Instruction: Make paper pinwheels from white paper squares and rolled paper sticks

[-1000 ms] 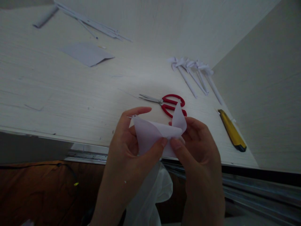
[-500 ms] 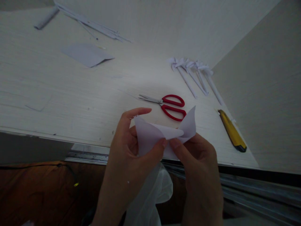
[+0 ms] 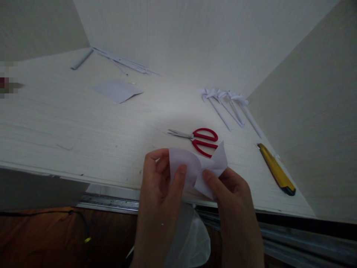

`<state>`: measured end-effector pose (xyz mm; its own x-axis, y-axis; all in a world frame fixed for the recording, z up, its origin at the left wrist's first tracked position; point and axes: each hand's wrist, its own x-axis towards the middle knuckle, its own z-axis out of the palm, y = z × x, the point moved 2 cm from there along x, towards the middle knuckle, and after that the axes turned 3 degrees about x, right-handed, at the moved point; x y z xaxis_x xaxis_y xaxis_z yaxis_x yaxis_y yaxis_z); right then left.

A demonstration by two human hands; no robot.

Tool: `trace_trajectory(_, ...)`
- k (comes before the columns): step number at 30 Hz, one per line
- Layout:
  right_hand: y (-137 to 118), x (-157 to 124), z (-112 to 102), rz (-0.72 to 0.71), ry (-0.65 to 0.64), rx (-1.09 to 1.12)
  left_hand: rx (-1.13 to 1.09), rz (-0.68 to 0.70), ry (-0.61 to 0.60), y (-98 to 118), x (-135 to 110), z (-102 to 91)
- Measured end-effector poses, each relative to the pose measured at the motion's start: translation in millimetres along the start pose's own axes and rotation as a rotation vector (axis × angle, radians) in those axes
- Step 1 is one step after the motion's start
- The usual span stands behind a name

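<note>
Both my hands hold one small folded piece of white paper (image 3: 195, 167) just above the near edge of the table (image 3: 83, 126). My left hand (image 3: 158, 193) pinches its left flap between thumb and fingers. My right hand (image 3: 231, 197) pinches the middle and right part, with a pointed flap sticking up to the right. Red-handled scissors (image 3: 199, 137) lie shut on the table just beyond the paper.
A yellow utility knife (image 3: 276, 169) lies at the right by the wall. Several white paper pinwheels on sticks (image 3: 225, 102) lie behind the scissors. A flat paper sheet (image 3: 117, 90) and rolled paper sticks (image 3: 117, 60) sit farther back. A clear plastic bag (image 3: 192, 238) hangs under my hands.
The view has tilted up, showing more of the back wall. My left thumb has pressed the paper's left flap over into a curve, and the right flap swung rightward.
</note>
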<state>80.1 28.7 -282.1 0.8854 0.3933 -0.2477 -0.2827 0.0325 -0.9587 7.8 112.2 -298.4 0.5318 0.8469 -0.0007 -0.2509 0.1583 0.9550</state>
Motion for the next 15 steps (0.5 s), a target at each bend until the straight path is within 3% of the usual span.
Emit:
trace_trajectory(4,-0.2,-0.7,0.7,-0.01,-0.008,-0.024,-0.004,0.087,0.058,-1.2,3.1,-0.7)
trace_trajectory(10,1.0,2.4,-1.6,0.005,-0.053,-0.025,0.003,0.111,0.121,-3.9,5.5,-4.4)
trace_trajectory(15,0.1,0.7,-0.5,0.009,-0.017,-0.012,0.043,0.153,0.168,-4.8,1.6,-5.6)
